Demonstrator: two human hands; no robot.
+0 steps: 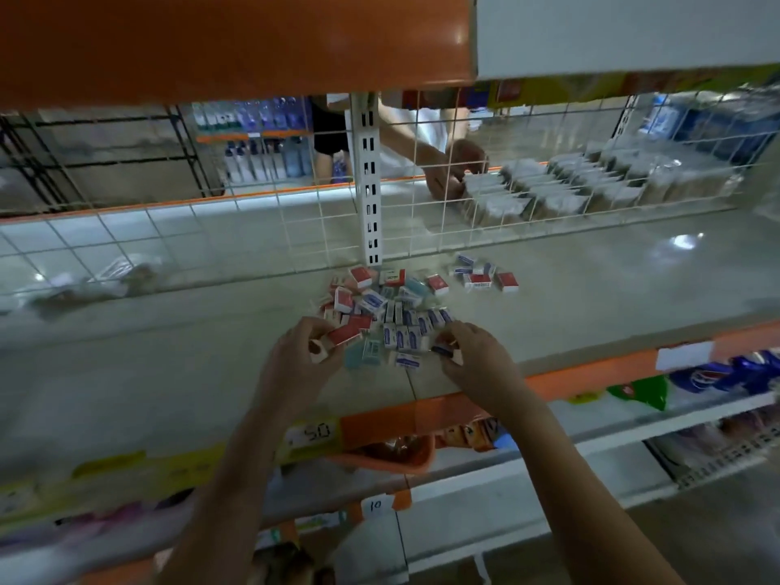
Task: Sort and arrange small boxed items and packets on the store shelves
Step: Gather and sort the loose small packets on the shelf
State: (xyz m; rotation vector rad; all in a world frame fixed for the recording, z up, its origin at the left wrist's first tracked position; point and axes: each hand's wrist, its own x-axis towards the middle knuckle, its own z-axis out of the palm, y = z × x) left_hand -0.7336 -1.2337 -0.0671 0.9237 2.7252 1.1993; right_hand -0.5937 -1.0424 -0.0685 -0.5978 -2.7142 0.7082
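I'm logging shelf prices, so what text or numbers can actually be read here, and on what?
"50" on the price tag on the shelf edge below the hands.
"10" on the lower tag, one shelf down.
Print on the small boxes: too small and blurred to read.

Dim, bluish, soft-focus view; wide-angle bending, edge blur.

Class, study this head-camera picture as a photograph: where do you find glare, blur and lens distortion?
Head view: glare spots shine on the orange shelf above and on the grey shelf; wide-angle distortion bows the wire mesh; the packets on the far side and the lower shelf goods are soft; the small boxes between the left hand and right hand are sharpest.
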